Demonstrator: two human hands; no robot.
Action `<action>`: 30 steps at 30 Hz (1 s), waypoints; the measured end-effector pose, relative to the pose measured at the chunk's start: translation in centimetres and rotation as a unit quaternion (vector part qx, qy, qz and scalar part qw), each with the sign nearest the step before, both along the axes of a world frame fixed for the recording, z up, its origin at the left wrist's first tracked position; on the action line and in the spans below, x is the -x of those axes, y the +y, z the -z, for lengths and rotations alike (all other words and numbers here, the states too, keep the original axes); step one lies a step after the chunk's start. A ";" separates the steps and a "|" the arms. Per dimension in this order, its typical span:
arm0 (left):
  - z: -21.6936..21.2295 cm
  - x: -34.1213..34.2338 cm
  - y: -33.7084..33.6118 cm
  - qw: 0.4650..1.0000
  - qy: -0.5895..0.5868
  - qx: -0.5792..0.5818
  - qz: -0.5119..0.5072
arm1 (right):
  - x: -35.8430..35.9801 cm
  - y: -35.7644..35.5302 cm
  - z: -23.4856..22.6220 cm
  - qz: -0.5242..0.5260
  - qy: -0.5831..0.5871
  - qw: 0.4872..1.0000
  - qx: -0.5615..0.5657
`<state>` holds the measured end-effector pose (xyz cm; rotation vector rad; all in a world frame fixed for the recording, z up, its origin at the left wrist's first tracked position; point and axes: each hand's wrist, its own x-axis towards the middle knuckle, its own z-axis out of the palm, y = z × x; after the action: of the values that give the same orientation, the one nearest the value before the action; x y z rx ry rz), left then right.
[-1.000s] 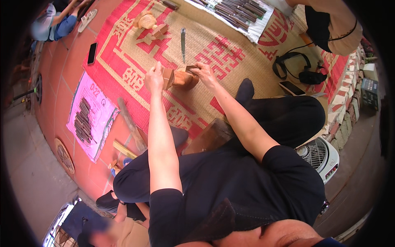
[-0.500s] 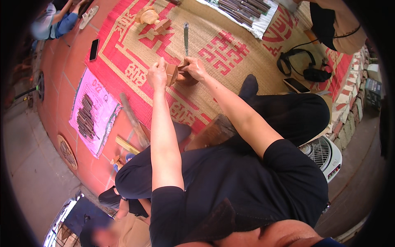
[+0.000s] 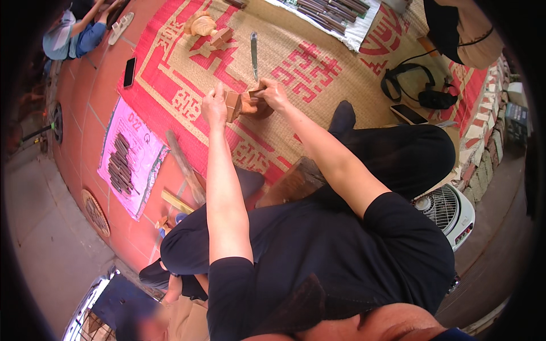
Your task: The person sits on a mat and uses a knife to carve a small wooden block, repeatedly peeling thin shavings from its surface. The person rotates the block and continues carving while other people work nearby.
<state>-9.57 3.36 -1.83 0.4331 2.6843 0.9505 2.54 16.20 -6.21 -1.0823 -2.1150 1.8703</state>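
Note:
My left hand is closed round the squared end of a brown wooden carving, held above the patterned mat. The carving's rounded part points toward my right hand, whose fingers pinch a short dark brown piece against it; its exact kind is unclear. A narrow metal blade extends away just beyond my right fingers. Whether it touches them I cannot tell. A rounded brown shape shows under my right hand, partly hidden. Farther off on the mat sits another pale wooden carving with a blocky base.
Several dark tools lie on a white cloth at the far side and on a pink sheet at left. A wooden mallet-like stick, phones, a strapped black device and a fan surround me. Other people sit nearby.
My right hand has shifted slightly right, widening the gap between my hands, and more of the carving's rounded part shows. The left hand moved slightly left, still gripping the carving.

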 end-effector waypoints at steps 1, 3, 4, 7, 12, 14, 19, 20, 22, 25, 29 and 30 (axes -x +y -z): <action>0.1 0.0 -0.1 1.000 -0.001 0.000 0.002 | -0.5 -0.2 0.3 0.008 0.048 0.997 0.051; 0.2 0.0 -0.2 1.000 -0.004 0.001 0.005 | -1.4 -1.0 1.0 0.023 0.143 0.977 0.154; 0.3 -0.1 -0.3 1.000 -0.017 -0.009 0.002 | -1.4 -1.7 1.0 0.010 0.169 0.979 0.115; -0.4 -0.1 0.6 0.999 -0.027 -0.023 0.011 | -0.3 -2.5 4.7 -0.011 0.183 0.974 0.135; -0.8 -1.1 -0.2 1.000 0.003 0.000 0.014 | 0.0 -0.4 1.3 0.024 -0.042 0.999 -0.023; -0.5 -1.1 -0.9 0.999 -0.017 -0.035 -0.010 | -0.8 -0.3 1.8 0.052 0.017 0.998 0.032; 1.5 -0.5 -3.7 0.990 -0.048 -0.131 -0.002 | -2.7 -2.2 5.6 0.076 0.080 0.987 0.115; 1.3 -0.7 -4.1 0.991 -0.051 -0.120 0.004 | -2.9 -2.5 5.5 0.065 0.071 0.991 0.092; 0.7 -1.2 -4.6 0.996 -0.041 -0.076 -0.001 | -3.1 -2.6 5.0 0.044 0.052 0.997 0.045; -0.4 -2.6 -5.1 0.999 -0.001 0.008 -0.044 | -3.4 -3.0 3.2 0.016 0.041 0.997 -0.065; -0.2 -4.5 -5.1 0.994 -0.012 -0.009 -0.112 | -3.6 -4.2 1.7 -0.013 0.010 0.986 -0.165; -0.1 -5.3 -5.0 0.990 -0.017 -0.004 -0.141 | -3.8 -4.4 2.0 -0.016 0.017 0.984 -0.175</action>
<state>-4.31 -1.67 -1.73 0.0371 2.7580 1.0317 6.31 11.76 -8.21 -0.9323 -2.3339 1.4369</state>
